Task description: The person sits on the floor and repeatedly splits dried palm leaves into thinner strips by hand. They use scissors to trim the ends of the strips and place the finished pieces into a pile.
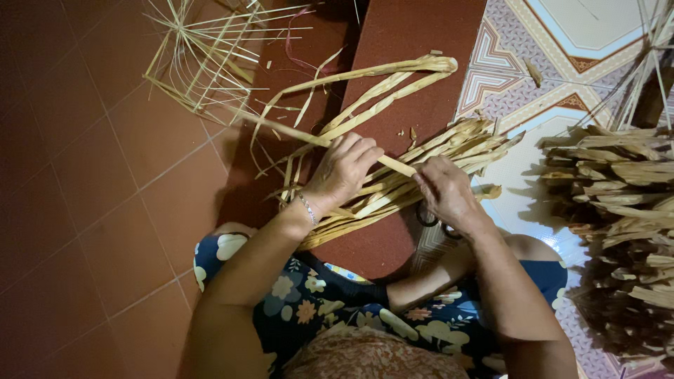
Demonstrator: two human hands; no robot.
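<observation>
Floor: dark red tile [91, 196] on the left, a patterned tile floor [519, 42] with pale, red and blue motifs on the right. A person sits on it, legs folded, in blue flowered clothing [316, 302].

Right edge: large heap of dried leaf pieces [618, 210], brown-tan, stacked roughly, well apart from both hands.

Top left: unfinished woven frame [203, 56] of thin pale splints fanning outward, lying on the red tile, apart from the hands.

Centre: bundle of dried strips [428, 158], straw-coloured, flat and long, lying on the floor in front of the knees. Long axis runs from lower left to upper right. Some strips loop away toward the top [393, 70] and fold back at their far end.

Single strip [295, 133]: pale, narrow, flat. It runs from near the woven frame down to the right, crosses over the bundle and ends between the two hands. Its axis lies at an angle to the bundle.

Left hand [342, 172]: rests on top of the bundle, fingers curled down over the single strip; grip closed on it. A thin bracelet [307, 209] sits at the wrist.

Right hand [446, 191]: just beside the left, fingers pinched at the strip's near end; grip closed. Both hands sit on the strip; the free length lies away to the upper left, on the left hand's side.

Dark scissor handles [427, 217] show under the right hand, on the floor.
</observation>
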